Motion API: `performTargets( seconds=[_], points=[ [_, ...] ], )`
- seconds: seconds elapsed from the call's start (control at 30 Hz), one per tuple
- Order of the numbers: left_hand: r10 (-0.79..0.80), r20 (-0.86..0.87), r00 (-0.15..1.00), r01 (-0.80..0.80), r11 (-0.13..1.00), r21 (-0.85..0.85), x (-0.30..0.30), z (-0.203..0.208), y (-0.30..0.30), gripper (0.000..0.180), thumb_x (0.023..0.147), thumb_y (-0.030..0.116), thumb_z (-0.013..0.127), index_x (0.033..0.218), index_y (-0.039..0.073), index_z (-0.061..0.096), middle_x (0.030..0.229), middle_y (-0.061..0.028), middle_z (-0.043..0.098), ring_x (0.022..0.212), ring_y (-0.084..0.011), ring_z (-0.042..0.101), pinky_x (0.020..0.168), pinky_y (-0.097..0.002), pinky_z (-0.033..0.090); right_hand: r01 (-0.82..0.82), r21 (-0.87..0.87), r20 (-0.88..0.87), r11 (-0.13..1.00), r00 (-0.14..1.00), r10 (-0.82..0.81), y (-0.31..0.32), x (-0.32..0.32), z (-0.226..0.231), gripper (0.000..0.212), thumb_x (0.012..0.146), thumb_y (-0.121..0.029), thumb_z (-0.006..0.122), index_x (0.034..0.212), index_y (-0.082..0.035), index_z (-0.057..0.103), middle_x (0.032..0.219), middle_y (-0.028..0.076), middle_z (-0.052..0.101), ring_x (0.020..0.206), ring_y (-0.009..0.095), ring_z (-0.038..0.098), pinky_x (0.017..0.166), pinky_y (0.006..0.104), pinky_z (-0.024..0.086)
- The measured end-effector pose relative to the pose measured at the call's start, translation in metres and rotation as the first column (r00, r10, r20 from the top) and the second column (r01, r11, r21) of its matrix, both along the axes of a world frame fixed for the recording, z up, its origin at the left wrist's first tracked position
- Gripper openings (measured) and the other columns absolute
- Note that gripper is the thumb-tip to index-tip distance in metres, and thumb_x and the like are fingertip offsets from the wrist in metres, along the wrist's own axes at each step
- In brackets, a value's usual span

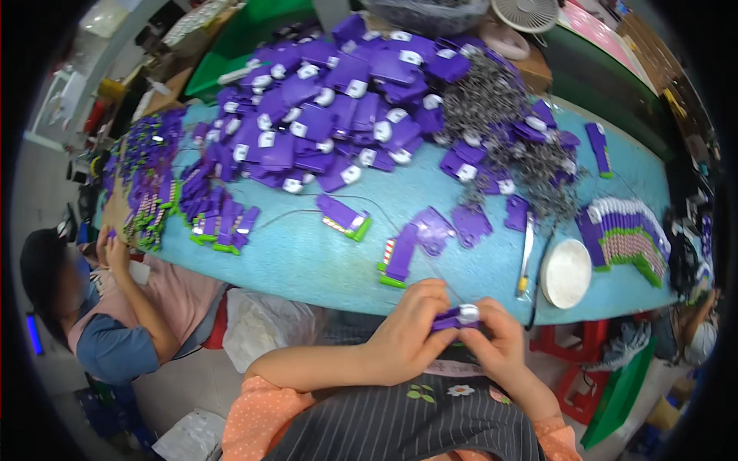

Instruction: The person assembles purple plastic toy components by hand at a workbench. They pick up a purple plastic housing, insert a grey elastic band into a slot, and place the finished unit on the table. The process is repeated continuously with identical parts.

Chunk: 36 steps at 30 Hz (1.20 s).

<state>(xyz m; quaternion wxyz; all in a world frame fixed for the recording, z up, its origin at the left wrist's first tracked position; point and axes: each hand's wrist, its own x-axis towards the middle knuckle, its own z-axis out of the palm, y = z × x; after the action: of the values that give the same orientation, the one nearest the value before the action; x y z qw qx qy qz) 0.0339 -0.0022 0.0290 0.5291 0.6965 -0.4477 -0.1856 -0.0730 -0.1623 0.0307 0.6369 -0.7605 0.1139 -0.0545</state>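
Close to my body, just off the table's near edge, a small purple plastic part with a white end [444,320] is pinched between both hands. My left hand [411,330] grips its left side, fingers curled. My right hand [498,338] closes on its right side by the white end. Part of it is hidden by my fingers. Just beyond my hands lie a purple piece with a green end and striped edge [398,261], a flat purple cover [432,230] and another purple cover [470,224]. A similar green-ended piece [342,217] rests farther left.
A large heap of purple plastic cases [307,131] covers the far side of the blue table [307,273]. Tangled dark metal bits [488,96] lie beside it. To the right are a yellow-handled knife [526,257], a white dish [566,273] and stacked purple-green pieces [626,238]. A co-worker [138,300] sits left.
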Motion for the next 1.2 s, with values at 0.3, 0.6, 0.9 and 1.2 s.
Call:
performTargets(
  seconds=[0.3,0.6,0.9,1.2],
  points=[
    [0.511,0.692,0.511,-0.795,0.587,0.154,0.209,0.025,0.021,0.051,0.072,0.032,0.073,0.102,-0.004,0.053,0.091,-0.0210,0.060,0.084,-0.0367,0.059,0.072,-0.0420,0.047,0.629,-0.199,0.544,0.752,0.709,-0.449,-0.148,0.064,0.092,0.019,0.086,-0.006,0.060,0.103,0.002,0.056,0.090,0.004,0.060,0.082,0.007,0.055,0.069,0.0190,0.042],
    [0.540,0.655,0.528,-0.772,0.627,0.105,0.221,0.014,0.011,0.047,0.071,0.020,0.072,0.107,-0.006,0.055,0.093,-0.0149,0.059,0.076,-0.0247,0.058,0.068,-0.0338,0.046,0.462,-0.633,0.043,0.621,0.822,-0.568,-0.362,0.144,-0.012,0.024,0.070,-0.019,0.073,0.082,-0.001,0.062,0.073,0.008,0.063,0.066,0.018,0.060,0.061,0.0310,0.046],
    [0.509,0.670,0.540,-0.757,0.642,0.122,0.218,0.016,0.019,0.053,0.069,0.024,0.073,0.109,-0.007,0.056,0.097,-0.0163,0.059,0.082,-0.0281,0.059,0.073,-0.0360,0.048,0.335,-0.926,0.260,0.173,0.900,-0.350,-0.279,0.124,0.041,0.033,0.075,-0.025,0.069,0.095,0.000,0.061,0.093,0.017,0.062,0.089,0.034,0.059,0.074,0.0399,0.046],
    [0.522,0.257,0.814,-0.540,0.842,0.001,0.144,0.025,0.013,0.031,0.088,0.012,0.053,0.114,-0.005,0.053,0.090,-0.0162,0.062,0.079,-0.0259,0.062,0.071,-0.0350,0.049,0.069,-0.707,0.163,0.704,0.984,0.067,-0.041,0.034,0.063,0.055,0.071,-0.014,0.074,0.117,0.003,0.050,0.100,0.019,0.058,0.089,0.034,0.056,0.077,0.0398,0.046]
  ],
)
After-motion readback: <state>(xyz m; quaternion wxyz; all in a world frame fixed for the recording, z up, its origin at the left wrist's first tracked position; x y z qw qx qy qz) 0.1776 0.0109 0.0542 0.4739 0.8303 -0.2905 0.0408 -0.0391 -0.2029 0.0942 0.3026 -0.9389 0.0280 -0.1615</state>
